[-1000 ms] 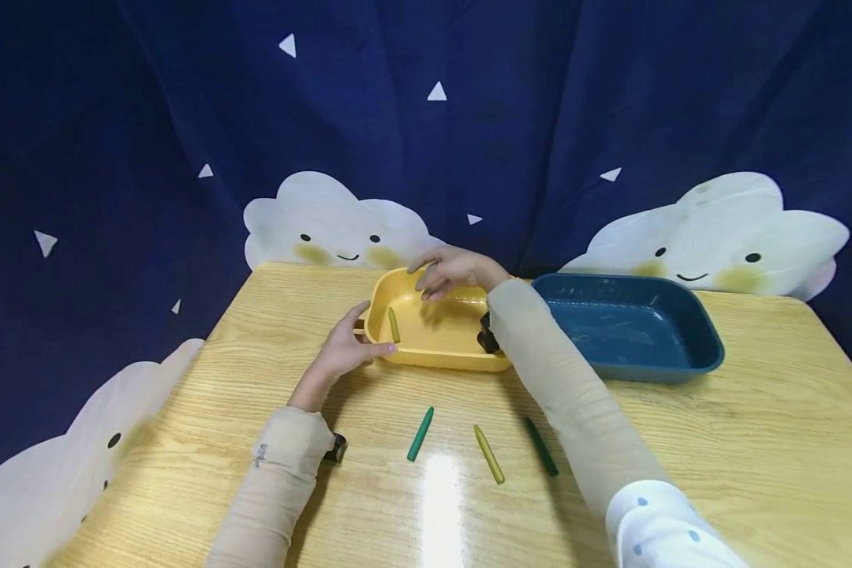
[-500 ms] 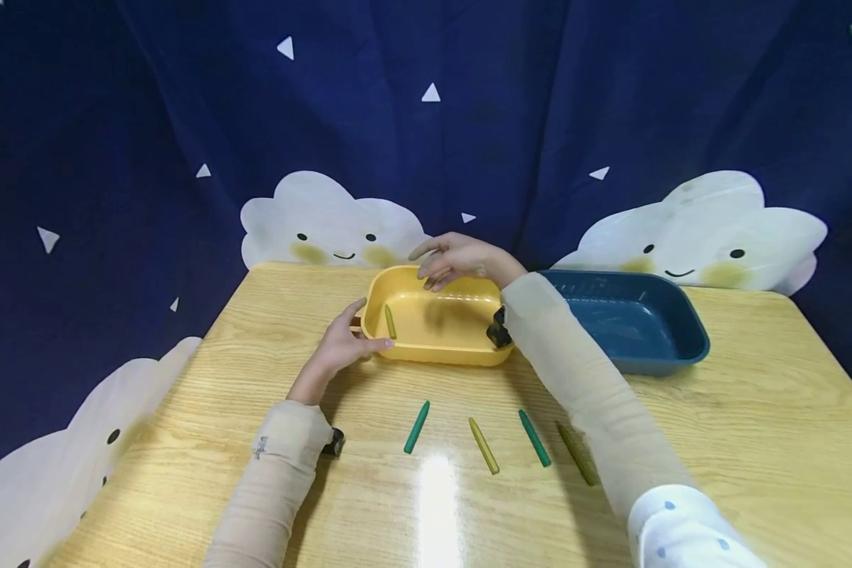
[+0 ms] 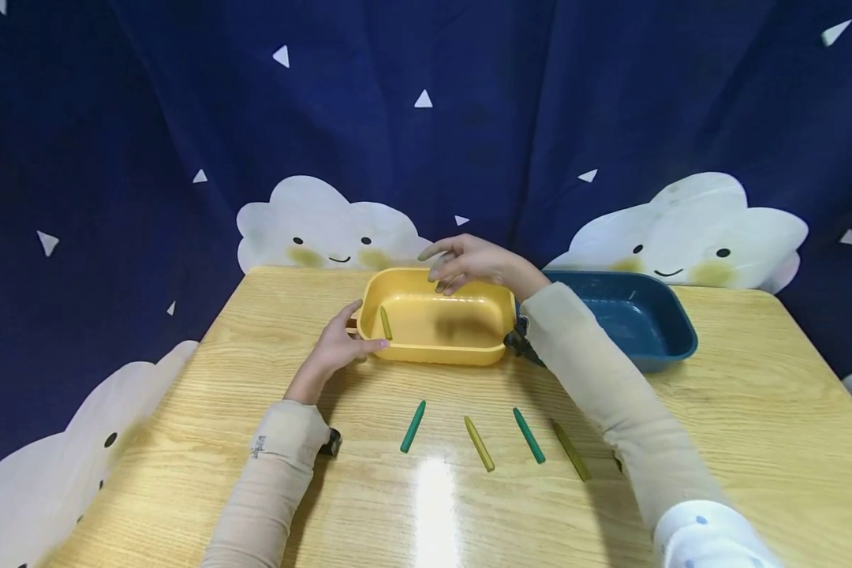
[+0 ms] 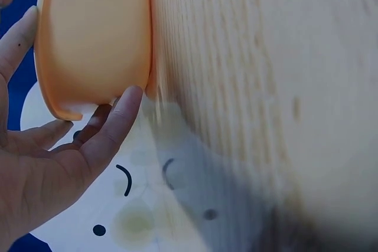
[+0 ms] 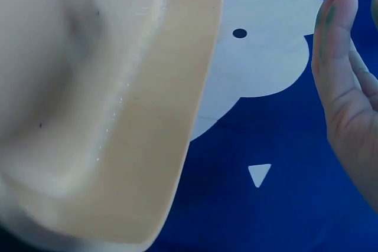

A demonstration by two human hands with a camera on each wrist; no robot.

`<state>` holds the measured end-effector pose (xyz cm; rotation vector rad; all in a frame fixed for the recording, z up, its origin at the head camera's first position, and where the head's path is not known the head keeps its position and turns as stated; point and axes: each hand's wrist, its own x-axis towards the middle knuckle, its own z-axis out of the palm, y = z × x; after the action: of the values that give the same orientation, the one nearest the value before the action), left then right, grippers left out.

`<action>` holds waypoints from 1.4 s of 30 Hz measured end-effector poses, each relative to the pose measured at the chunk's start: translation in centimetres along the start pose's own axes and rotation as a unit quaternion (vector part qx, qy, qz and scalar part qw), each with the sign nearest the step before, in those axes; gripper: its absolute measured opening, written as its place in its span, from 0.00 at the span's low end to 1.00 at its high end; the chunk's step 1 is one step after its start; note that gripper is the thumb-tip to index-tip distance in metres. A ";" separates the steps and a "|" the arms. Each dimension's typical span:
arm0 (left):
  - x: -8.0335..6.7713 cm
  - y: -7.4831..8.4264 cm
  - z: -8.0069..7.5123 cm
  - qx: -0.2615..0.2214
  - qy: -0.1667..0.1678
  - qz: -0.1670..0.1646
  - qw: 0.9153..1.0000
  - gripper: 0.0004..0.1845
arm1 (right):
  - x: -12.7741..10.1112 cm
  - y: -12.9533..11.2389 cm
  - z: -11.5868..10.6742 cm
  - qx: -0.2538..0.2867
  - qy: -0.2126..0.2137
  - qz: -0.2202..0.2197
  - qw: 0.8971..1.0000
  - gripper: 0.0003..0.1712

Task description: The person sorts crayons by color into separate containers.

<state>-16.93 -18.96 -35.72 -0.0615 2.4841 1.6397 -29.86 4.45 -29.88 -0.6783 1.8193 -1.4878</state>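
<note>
A yellow tray (image 3: 468, 351) stands on the wooden table with one yellow-green crayon (image 3: 385, 323) lying inside at its left end. My left hand (image 3: 360, 327) grips that left end, thumb on the rim and fingers (image 4: 112, 128) against the outer wall (image 4: 94, 33). My right hand (image 3: 443, 270) hovers over the tray's far rim (image 5: 177, 116), its fingers (image 5: 336, 39) relaxed and holding nothing. In front of the tray lie several crayons: green (image 3: 412, 426), yellow (image 3: 479, 443), green (image 3: 528, 435) and olive (image 3: 570, 450).
A dark blue tray (image 3: 670, 347) sits to the right of the yellow one, partly behind my right forearm. The table (image 3: 752, 442) is backed by a dark blue curtain with white clouds (image 3: 326, 229). Its left edge runs near my left elbow.
My right hand has lifted off the tray's inside to above its far rim. The right forearm swung right, uncovering the olive crayon. The left hand keeps its hold.
</note>
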 end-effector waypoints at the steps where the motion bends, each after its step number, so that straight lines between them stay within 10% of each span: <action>1: 0.0 0.0 0.0 0.000 -0.001 0.000 1.000 0.48 | -0.4 0.0 0.0 -0.002 0.001 -0.002 1.000 0.29; 14: 2.5 -3.3 0.2 0.007 0.009 0.004 1.000 0.51 | -4.6 -0.2 0.2 -0.023 -0.018 -0.019 0.999 0.28; 42: 2.2 -3.2 0.2 0.003 0.004 0.003 1.000 0.51 | -12.3 2.7 -0.5 -0.041 -0.030 -0.019 0.999 0.30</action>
<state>-18.72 -19.90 -39.08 -0.0609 2.4972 1.6381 -22.44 14.64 -30.25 -0.7931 1.8395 -1.4082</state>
